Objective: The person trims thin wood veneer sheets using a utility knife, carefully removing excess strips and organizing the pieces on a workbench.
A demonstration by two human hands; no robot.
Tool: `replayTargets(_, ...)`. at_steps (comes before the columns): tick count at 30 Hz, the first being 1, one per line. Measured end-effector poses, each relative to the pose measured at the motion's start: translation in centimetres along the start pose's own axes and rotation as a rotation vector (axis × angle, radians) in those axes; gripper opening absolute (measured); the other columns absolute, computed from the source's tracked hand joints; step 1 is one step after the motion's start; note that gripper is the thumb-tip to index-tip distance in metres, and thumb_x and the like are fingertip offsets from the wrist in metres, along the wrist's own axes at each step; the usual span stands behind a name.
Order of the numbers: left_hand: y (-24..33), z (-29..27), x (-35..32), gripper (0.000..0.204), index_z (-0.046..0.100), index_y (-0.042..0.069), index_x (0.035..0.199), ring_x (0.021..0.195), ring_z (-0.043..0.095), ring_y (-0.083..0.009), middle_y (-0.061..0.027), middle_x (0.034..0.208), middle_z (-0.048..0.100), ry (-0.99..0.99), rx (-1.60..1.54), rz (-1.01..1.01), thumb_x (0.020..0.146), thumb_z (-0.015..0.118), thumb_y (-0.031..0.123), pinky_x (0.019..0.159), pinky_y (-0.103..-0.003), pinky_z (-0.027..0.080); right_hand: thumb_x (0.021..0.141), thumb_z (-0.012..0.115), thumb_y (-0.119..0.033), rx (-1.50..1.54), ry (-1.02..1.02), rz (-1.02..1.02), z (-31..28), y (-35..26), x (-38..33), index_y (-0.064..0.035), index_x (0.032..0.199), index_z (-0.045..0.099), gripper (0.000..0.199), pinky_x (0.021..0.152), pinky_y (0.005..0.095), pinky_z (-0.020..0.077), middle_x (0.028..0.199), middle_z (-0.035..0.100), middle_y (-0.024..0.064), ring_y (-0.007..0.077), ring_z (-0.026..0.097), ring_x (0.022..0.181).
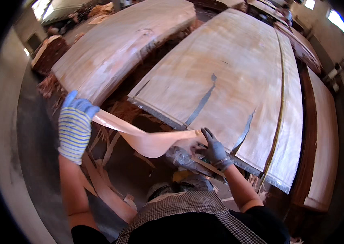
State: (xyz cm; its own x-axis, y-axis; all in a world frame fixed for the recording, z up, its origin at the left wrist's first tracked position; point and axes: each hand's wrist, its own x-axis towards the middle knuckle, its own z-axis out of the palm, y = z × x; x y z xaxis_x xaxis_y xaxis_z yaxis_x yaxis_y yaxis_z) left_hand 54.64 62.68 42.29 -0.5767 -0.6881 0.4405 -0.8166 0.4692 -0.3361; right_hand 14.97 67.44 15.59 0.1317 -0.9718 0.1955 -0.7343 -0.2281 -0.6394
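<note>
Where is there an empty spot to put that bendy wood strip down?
The big veneer sheet is bare above the right hand, between its dark splits. The floor left of the left hand is bare; wood scraps crowd the gap.

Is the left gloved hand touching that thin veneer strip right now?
Touching. The head view shows the left hand gripping one end of the veneer strip, which emerges directly from its striped glove and sags toward the right hand.

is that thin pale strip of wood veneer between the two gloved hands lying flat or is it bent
Bent. The thin pale wood veneer strip sags in a curve between the left hand and the right hand, held above the scrap-strewn floor.
</note>
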Motion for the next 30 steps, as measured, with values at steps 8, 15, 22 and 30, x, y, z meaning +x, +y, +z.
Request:
replayTargets(8, -4.0, 6.3, 16.4, 0.021, 0.067, 0.010, 0.088, 0.089, 0.058, -0.0274, -0.0112, 0.085, 0.061, -0.004, 0.119, 0.202, 0.077, 0.049, 0.005, 0.105, -0.042, 0.035, 0.081, 0.063, -0.026, 0.044, -0.045, 0.256, 2.7, 5.4, 8.5, -0.0075, 0.095, 0.062, 0.023, 0.070, 0.0446, 0.0487, 0.087, 0.064, 0.0184, 0.0384, 0.061, 0.083)
replayTargets(15, -5.7, 21.1, 34.3, 0.018, 0.067, 0.016, 0.081, 0.090, 0.060, -0.0227, -0.0075, 0.084, 0.064, 0.275, 0.006, 0.450, 0.079, 0.050, 0.010, 0.104, -0.039, 0.035, 0.084, 0.061, -0.029, 0.093, 0.127, 0.366, 4.2, 2.7, 4.7, -0.0103, 0.095, 0.064, 0.022, 0.064, 0.0432, 0.0487, 0.081, 0.064, 0.0171, 0.0365, 0.062, 0.075)
replayTargets(22, 12.2, 29.1, 52.4, 0.017, 0.067, 0.020, 0.076, 0.086, 0.063, -0.0196, -0.0030, 0.080, 0.065, 0.238, 0.103, 0.765, 0.077, 0.053, 0.010, 0.097, -0.037, 0.039, 0.080, 0.065, -0.027, -0.123, 0.353, 0.949, 3.9, 3.8, 2.1, -0.0079, 0.093, 0.061, 0.024, 0.062, 0.0462, 0.0480, 0.080, 0.065, 0.0174, 0.0376, 0.063, 0.074)
replayTargets(30, 37.4, 31.5, 54.0, 0.037, 0.057, 0.019, 0.118, 0.115, 0.051, -0.0241, -0.0062, 0.122, 0.055, 0.521, -0.273, 0.825, 0.081, 0.056, 0.016, 0.109, -0.048, 0.023, 0.076, 0.069, -0.021, -0.126, 0.604, 1.225, 4.2, 4.1, -1.7, -0.0054, 0.103, 0.059, 0.033, 0.066, 0.0439, 0.0496, 0.082, 0.065, 0.0198, 0.0385, 0.062, 0.077)
